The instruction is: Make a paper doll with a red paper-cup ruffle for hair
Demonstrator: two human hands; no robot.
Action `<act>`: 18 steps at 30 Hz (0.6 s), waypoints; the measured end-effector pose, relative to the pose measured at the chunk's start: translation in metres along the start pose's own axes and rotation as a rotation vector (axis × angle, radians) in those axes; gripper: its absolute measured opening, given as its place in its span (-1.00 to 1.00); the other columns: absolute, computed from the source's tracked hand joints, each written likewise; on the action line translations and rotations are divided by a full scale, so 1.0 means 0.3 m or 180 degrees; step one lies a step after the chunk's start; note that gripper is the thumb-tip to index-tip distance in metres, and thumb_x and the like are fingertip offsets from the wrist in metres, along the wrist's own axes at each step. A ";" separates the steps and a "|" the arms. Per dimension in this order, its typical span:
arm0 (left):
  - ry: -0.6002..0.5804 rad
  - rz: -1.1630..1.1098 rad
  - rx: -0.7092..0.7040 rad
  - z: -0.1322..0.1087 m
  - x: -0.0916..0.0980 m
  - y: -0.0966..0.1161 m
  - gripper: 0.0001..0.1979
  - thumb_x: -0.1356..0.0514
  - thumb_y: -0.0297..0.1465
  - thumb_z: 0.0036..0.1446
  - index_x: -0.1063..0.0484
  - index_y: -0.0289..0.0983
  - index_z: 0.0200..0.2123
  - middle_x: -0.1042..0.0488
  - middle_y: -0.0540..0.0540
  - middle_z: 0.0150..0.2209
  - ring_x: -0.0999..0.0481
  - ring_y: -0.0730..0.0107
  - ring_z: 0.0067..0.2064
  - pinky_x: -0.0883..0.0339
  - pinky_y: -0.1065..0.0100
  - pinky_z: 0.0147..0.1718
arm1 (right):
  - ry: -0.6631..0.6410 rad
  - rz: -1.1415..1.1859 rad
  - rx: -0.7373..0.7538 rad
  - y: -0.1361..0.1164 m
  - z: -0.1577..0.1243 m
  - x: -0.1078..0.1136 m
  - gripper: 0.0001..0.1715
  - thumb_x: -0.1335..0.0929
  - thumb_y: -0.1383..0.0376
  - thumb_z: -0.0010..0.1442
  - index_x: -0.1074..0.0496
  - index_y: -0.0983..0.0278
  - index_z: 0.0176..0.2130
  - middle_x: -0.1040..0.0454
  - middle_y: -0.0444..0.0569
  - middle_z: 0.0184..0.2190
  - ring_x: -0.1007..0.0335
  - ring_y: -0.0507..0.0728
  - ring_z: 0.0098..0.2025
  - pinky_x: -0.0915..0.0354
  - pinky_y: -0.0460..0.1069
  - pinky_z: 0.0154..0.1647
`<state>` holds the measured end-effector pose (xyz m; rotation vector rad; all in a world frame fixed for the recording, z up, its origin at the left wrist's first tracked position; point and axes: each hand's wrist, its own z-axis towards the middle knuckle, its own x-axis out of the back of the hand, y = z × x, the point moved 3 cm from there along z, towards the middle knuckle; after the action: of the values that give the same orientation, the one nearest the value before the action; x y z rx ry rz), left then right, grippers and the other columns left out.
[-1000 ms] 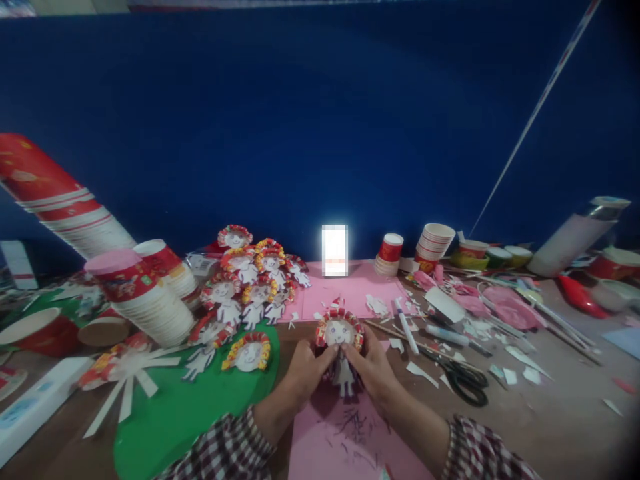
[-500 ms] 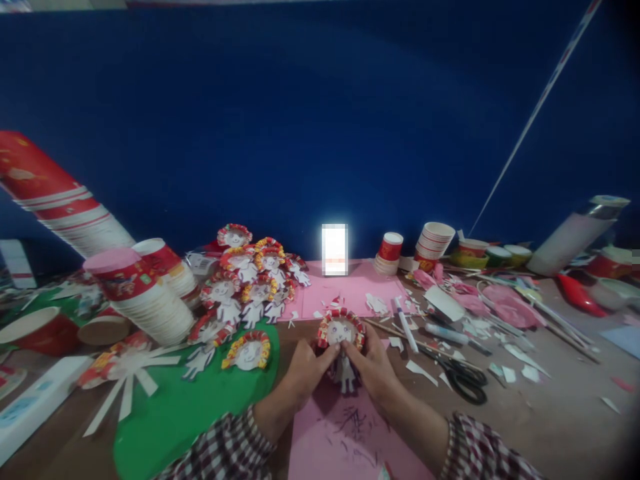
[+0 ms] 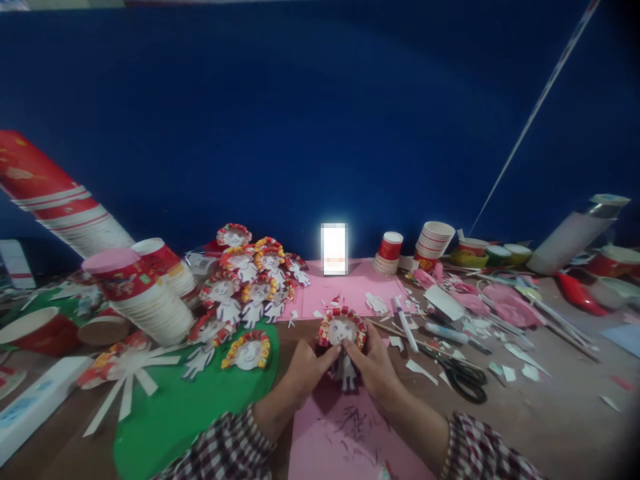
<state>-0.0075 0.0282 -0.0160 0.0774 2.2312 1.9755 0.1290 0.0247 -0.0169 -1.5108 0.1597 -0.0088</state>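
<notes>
Head view: left hand (image 3: 299, 375) and right hand (image 3: 374, 371) fingers pinch paper doll (image 3: 342, 328), covering its middle

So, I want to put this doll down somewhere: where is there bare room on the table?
Barest: the brown table on the near side of the scissors, right of your right hand; also the near green sheet below the loose doll head. Crowded: cup stacks, doll pile, scraps behind the scissors.
</notes>
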 end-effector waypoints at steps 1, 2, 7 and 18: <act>0.0011 -0.0008 0.0009 0.000 0.000 -0.001 -0.64 -0.35 -0.27 -0.08 -0.57 -0.38 -0.22 -0.61 -0.18 -0.28 -0.57 0.18 -0.23 -0.42 0.30 -0.21 | 0.0013 -0.0011 0.0005 0.000 0.000 0.000 -0.51 -0.43 0.17 0.00 -0.34 0.27 -0.08 -0.52 0.01 -0.22 -0.46 0.17 -0.21 -0.40 0.05 -0.17; 0.0038 -0.0016 0.0032 0.000 0.001 -0.003 -0.63 -0.36 -0.27 -0.09 -0.57 -0.38 -0.23 -0.61 -0.19 -0.28 -0.57 0.18 -0.24 -0.43 0.30 -0.21 | 0.0020 -0.0018 0.0006 -0.001 0.000 0.000 -0.51 -0.43 0.17 0.00 -0.34 0.26 -0.08 -0.53 0.00 -0.23 -0.47 0.17 -0.21 -0.41 0.05 -0.18; 0.0100 -0.0097 0.0128 -0.004 0.000 -0.003 -0.59 -0.37 -0.26 -0.11 -0.55 -0.41 -0.20 -0.61 -0.19 -0.28 -0.57 0.18 -0.25 -0.43 0.31 -0.24 | 0.0014 0.0089 -0.0022 -0.015 -0.005 -0.009 -0.55 -0.43 0.15 -0.02 -0.36 0.24 -0.12 -0.53 -0.02 -0.28 -0.47 0.16 -0.25 -0.42 0.03 -0.22; -0.0182 0.0007 -0.0007 -0.006 -0.008 0.003 -0.61 -0.31 -0.24 0.00 -0.55 -0.41 -0.17 -0.61 -0.18 -0.29 -0.57 0.15 -0.23 -0.42 0.29 -0.22 | -0.0026 0.0383 -0.0254 -0.041 -0.019 -0.017 -0.50 -0.47 0.14 -0.06 -0.38 0.26 -0.13 -0.55 -0.02 -0.28 -0.49 0.16 -0.29 -0.43 0.02 -0.27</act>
<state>-0.0055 0.0261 -0.0148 0.1344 2.1942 1.9515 0.1244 0.0189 -0.0043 -1.5785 0.2468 0.1010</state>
